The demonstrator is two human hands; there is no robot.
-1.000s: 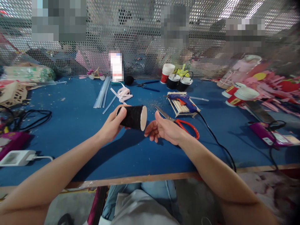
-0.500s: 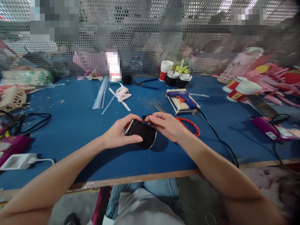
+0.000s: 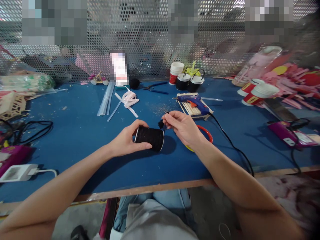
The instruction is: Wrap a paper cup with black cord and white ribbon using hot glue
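My left hand (image 3: 126, 140) grips a paper cup wrapped in black material (image 3: 150, 137), lying on its side just above the blue table (image 3: 82, 140). Its white rim faces right. My right hand (image 3: 181, 126) is closed in a pinch on a small black tuft (image 3: 161, 123) at the cup's upper right edge. Red-handled scissors (image 3: 206, 133) lie on the table under my right hand, mostly hidden by it.
A blue glue gun (image 3: 193, 101) rests on a stick rack with its black cord (image 3: 232, 145) running to the table's front edge. Cups (image 3: 186, 81), pliers (image 3: 155, 87), white ribbon (image 3: 128, 99), clear glue sticks (image 3: 105, 100) lie behind. Chargers and cables sit left (image 3: 17, 170) and right (image 3: 287, 135).
The cup came down from mid-air toward the table and turned. My right hand, open a second ago, closed onto the cup's edge and now pinches a black tuft there.
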